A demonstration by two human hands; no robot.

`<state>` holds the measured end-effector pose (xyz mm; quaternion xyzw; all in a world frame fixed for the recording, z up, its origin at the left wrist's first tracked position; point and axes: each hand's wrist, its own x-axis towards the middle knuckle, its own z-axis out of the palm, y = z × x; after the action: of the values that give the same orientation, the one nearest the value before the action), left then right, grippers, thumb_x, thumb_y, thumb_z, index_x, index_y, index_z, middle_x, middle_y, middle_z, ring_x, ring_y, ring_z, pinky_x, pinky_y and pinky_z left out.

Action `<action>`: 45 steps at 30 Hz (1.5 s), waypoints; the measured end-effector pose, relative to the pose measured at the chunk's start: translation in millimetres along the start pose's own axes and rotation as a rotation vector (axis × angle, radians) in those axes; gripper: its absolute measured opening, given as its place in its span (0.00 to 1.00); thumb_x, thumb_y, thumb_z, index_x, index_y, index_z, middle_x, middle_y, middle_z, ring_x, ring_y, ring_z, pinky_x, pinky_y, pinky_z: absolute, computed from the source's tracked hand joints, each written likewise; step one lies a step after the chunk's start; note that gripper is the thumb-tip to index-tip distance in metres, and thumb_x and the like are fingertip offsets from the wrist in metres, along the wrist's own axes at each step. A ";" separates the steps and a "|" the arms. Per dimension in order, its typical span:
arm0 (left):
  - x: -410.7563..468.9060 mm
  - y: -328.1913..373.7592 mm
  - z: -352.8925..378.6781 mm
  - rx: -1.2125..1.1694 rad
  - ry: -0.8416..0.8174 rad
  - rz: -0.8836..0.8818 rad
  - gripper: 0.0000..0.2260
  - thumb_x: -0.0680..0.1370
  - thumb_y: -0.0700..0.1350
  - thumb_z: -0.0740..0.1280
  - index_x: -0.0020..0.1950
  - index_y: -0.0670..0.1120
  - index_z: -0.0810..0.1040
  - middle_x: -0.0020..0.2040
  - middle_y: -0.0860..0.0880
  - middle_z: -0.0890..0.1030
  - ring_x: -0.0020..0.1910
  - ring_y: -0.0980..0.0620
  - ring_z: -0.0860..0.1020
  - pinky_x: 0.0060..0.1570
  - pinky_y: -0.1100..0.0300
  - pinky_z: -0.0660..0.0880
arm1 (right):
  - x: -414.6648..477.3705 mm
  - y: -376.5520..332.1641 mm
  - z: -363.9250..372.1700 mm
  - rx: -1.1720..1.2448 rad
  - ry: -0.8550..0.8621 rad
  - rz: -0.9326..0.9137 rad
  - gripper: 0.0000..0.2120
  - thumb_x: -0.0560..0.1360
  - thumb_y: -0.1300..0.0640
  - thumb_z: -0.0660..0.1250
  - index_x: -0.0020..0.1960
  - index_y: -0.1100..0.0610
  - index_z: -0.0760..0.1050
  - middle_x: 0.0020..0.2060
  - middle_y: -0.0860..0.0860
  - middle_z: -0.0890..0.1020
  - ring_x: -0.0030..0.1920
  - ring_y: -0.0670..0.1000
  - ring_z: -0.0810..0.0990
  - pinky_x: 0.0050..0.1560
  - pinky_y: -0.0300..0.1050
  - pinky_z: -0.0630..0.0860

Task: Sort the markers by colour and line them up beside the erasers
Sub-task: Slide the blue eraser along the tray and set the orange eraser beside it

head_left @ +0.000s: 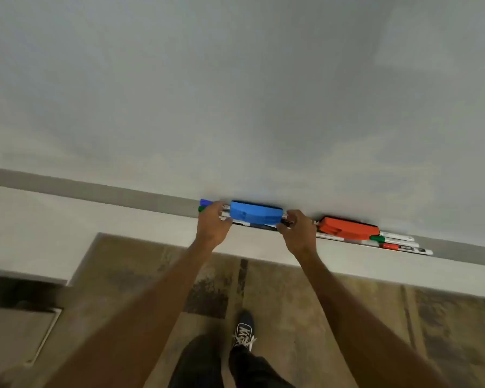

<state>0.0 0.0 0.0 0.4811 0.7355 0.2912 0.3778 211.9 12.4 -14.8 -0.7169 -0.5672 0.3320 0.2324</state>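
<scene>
Our left hand (212, 224) and right hand (298, 231) grip markers (247, 223) either side of the blue eraser (255, 215); sorting looks barely begun, colours mixed beyond the red eraser (347, 227).

Both arms stretched forward, left hand (212, 224) and right hand (298, 233) curled, knuckles up

Classroom or office: whiteboard (235, 93) with marker tray (123, 193)

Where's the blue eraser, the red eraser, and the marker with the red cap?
blue eraser (255, 215), head view, middle of its top face.
red eraser (347, 228), head view, middle of its top.
red-capped marker (390, 246), head view, on its cap.
</scene>
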 end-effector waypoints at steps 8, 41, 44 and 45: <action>13.0 2.3 8.9 -0.045 0.069 -0.017 0.05 0.77 0.35 0.68 0.52 0.38 0.82 0.43 0.47 0.79 0.43 0.52 0.76 0.46 0.64 0.73 | 8.9 -11.3 7.0 0.082 0.072 0.005 0.12 0.74 0.59 0.72 0.57 0.59 0.81 0.46 0.54 0.86 0.43 0.51 0.83 0.47 0.46 0.79; 74.4 -115.1 -256.8 0.164 0.249 -0.244 0.15 0.76 0.34 0.64 0.59 0.43 0.83 0.57 0.43 0.84 0.58 0.44 0.80 0.46 0.71 0.65 | -36.5 -217.3 244.6 0.181 -0.204 -0.026 0.22 0.73 0.66 0.72 0.65 0.56 0.72 0.55 0.53 0.82 0.54 0.51 0.81 0.47 0.35 0.77; 79.8 -123.0 -263.6 0.209 0.194 -0.241 0.16 0.75 0.34 0.64 0.59 0.44 0.83 0.55 0.43 0.85 0.56 0.44 0.81 0.45 0.68 0.66 | -36.5 -222.1 254.6 0.190 -0.207 0.016 0.22 0.73 0.65 0.72 0.64 0.57 0.72 0.56 0.53 0.82 0.56 0.52 0.81 0.49 0.38 0.78; 80.8 -126.3 -265.2 0.219 0.183 -0.236 0.16 0.75 0.34 0.64 0.59 0.44 0.83 0.54 0.43 0.85 0.55 0.44 0.81 0.45 0.67 0.66 | -36.7 -223.5 257.7 0.194 -0.207 0.023 0.21 0.73 0.65 0.72 0.64 0.57 0.72 0.56 0.53 0.82 0.55 0.52 0.81 0.50 0.38 0.78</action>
<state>-303.6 11.4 22.2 0.4014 0.8455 0.2054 0.2860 -131.0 21.2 -21.4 -0.6596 -0.5452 0.4599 0.2371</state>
